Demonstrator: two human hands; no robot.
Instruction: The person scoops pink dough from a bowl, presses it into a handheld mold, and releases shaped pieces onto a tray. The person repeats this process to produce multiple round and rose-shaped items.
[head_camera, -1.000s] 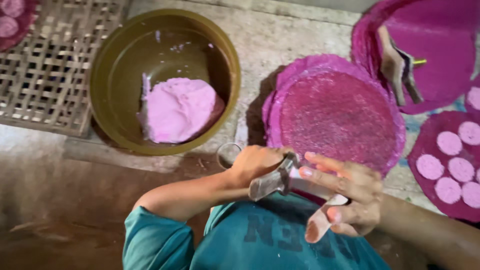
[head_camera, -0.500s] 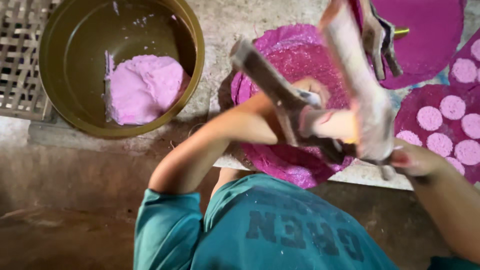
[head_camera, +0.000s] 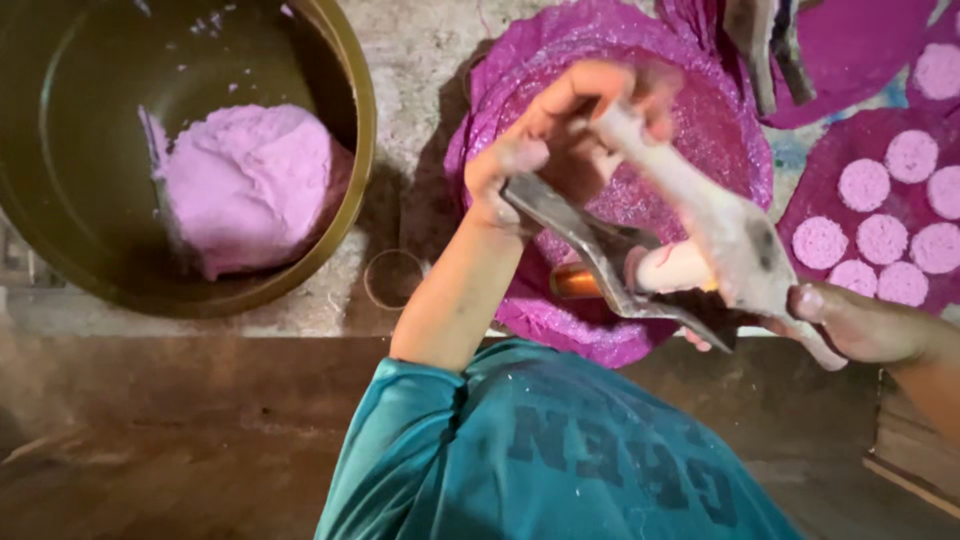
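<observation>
**Two hands, one hinged press**

One press (head_camera: 680, 250), two arms spread open, over one pink mat (head_camera: 690, 110). Left hand (head_camera: 560, 130), fingers wrapped on both upper arm ends; right hand (head_camera: 860, 325), fingers closed on a lower end. One bowl (head_camera: 350, 130) at 9 o'clock, one pink dough lump (head_camera: 245, 185). Seven pink discs (head_camera: 885, 215) at 3 o'clock.

Bowl (head_camera: 340, 120) left, trays (head_camera: 880, 130) right; bare gap between.

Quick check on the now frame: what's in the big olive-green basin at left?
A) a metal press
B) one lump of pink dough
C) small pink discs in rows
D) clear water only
B: the basin holds a single lump of pink dough against its side; the small pink discs lie on a magenta mat at right.
</observation>
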